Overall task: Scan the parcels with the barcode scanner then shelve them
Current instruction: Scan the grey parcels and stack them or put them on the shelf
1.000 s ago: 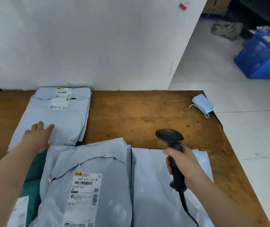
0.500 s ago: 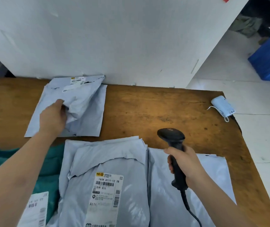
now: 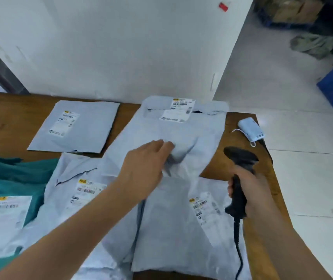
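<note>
Far left there's a teal parcel (image 3: pixel 10 174) with a white label, lying at the table's (image 3: pixel 5 118) left edge. Next to it, toward the back, a flat grey parcel (image 3: pixel 76 126) sits on its own on the wood, label up. In front of that a crumpled grey parcel (image 3: pixel 74 178) overlaps the teal one, its barcode label partly hidden by the forearm.

Middle of the shot: the left hand (image 3: pixel 143 170) has its fingers pinched shut on a bunch of plastic in the middle of a big grey parcel (image 3: pixel 161 130), which stretches up toward the wall with its label at the far end. Its near edge lies over another grey parcel (image 3: pixel 181 229) closest to the camera, whose label faces up just beside the scanner.

The right hand (image 3: pixel 250 193) is wrapped fully around the grip of the black barcode scanner (image 3: pixel 240 158), head up, cable trailing down. Far right corner, a face mask (image 3: pixel 250 128).
</note>
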`<state>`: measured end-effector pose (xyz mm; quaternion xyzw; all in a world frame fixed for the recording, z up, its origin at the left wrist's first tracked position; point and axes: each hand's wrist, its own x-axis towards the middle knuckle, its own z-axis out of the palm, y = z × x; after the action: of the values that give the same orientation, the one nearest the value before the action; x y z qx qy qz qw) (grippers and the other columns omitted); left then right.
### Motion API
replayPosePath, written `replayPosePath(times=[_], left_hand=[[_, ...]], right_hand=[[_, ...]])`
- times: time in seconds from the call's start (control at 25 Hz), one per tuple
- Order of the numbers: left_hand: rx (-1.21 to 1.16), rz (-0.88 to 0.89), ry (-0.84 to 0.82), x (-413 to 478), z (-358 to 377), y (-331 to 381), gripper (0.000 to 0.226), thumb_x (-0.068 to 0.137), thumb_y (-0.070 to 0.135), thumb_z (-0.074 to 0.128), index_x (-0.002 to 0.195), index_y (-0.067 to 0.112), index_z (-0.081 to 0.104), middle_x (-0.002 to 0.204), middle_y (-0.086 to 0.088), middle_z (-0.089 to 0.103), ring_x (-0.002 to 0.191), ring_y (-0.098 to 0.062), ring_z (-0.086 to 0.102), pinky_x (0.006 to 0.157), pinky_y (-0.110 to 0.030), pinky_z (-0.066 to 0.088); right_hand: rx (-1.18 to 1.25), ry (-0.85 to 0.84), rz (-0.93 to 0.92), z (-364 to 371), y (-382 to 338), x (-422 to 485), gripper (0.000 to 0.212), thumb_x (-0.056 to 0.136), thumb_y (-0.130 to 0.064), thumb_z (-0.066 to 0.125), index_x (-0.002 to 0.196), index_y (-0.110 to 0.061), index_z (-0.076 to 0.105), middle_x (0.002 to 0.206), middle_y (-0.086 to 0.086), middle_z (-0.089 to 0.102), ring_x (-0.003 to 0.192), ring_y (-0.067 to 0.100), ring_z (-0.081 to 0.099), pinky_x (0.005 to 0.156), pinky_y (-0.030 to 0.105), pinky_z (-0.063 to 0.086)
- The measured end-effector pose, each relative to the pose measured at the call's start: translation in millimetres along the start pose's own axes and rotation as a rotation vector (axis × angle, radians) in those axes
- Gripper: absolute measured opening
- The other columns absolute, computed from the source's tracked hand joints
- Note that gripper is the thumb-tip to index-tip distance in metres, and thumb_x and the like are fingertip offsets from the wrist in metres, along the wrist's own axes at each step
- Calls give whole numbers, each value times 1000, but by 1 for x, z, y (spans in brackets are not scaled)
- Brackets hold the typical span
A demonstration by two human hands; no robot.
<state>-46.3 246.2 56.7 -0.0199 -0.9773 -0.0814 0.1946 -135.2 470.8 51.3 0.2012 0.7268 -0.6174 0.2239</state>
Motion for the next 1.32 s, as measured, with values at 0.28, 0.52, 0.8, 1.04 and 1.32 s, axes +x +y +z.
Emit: replayPosePath(times=[0.28,0.52,0.8,1.04,1.32], left_hand=[[244,-91,-830,-107,67,190,49,78,8,38,120,14,63,88,-31,61,66,-47,64,58,-45,54],[159,-210,-745,-119,67,219,55,54,32,82,105,22,65,79,-10,65,63,-24,66,51,-24,45],[136,-277,-739,-154,93,219,66,28,26,84,93,24,75,77,-11,67,54,-23,61,28,-24,31],[113,-308,-764,-156,85,222,63,92,15,39,149,19,12,149,-21,21,128,-34,36,83,-37,44],[135,-204,-802,-151,85,212,60,94,16,37,148,18,10,146,-20,22,125,-38,34,85,-42,44]], right_hand=[[-43,24,32,-98,48,-1,17,81,-19,65,85,-5,56,57,10,55,45,21,50,45,24,43],[-124,-304,77,-108,70,-28,12,84,-14,65,91,-7,58,53,10,55,38,19,48,46,27,42],[-154,-466,42,-78,65,-43,8,83,-13,63,84,-7,57,55,9,53,38,19,45,44,25,40],[-172,-440,-2,-50,59,-33,9,83,-12,60,86,-4,56,58,10,51,36,18,44,45,25,39],[-206,-424,22,-37,59,-29,10,81,-13,61,85,-4,57,58,10,53,39,18,46,45,24,40]])
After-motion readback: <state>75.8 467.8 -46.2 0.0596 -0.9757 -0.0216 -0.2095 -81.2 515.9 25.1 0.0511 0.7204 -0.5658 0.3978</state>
